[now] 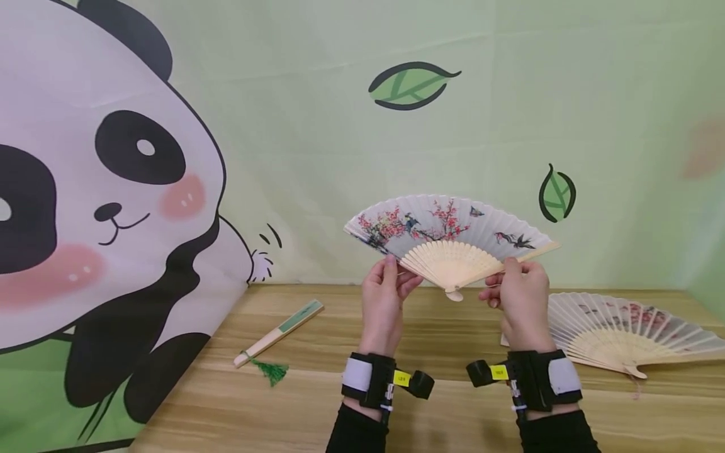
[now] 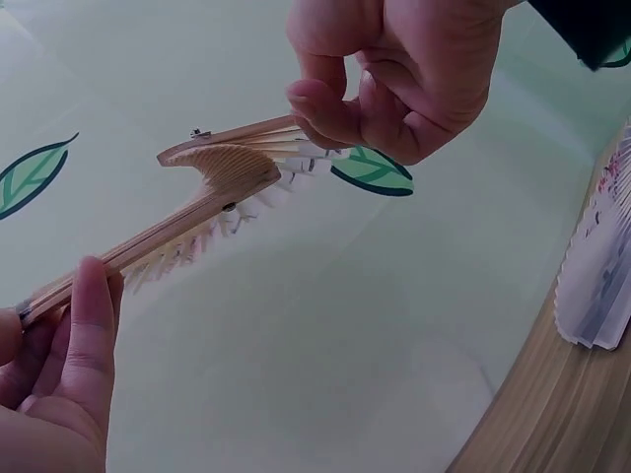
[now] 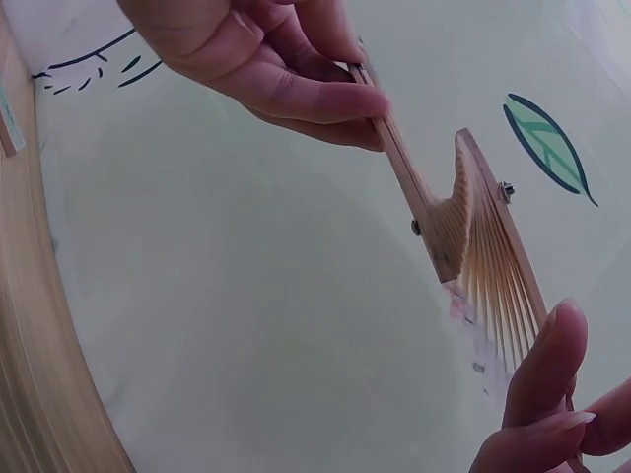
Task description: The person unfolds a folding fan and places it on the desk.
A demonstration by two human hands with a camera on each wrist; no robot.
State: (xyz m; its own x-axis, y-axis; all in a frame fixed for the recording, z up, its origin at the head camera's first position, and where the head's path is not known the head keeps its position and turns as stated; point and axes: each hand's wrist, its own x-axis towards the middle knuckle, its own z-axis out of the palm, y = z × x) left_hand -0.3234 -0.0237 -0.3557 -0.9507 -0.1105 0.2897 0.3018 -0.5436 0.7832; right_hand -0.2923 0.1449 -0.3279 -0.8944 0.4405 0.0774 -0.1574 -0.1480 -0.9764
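Observation:
A folding fan (image 1: 453,261) is spread wide in the air above the table, its white leaf painted with red blossoms and birds. My left hand (image 1: 386,296) pinches the outer rib at its left side between thumb and fingers. At the right side, my right hand (image 1: 518,296) pinches the other end rib. Seen from the left wrist, the fan's wooden ribs (image 2: 197,212) gather at the pivot between the two hands. In the right wrist view the right thumb and fingers (image 3: 547,374) are at the end rib, while the left hand (image 3: 286,69) grips the opposite one.
On the wooden table (image 1: 442,402), a closed fan (image 1: 283,330) with a green tassel (image 1: 273,371) lies to the left. Another spread fan (image 1: 629,333) lies on the right, partly behind the right forearm. A pale green panda-print backdrop (image 1: 317,157) stands behind the table.

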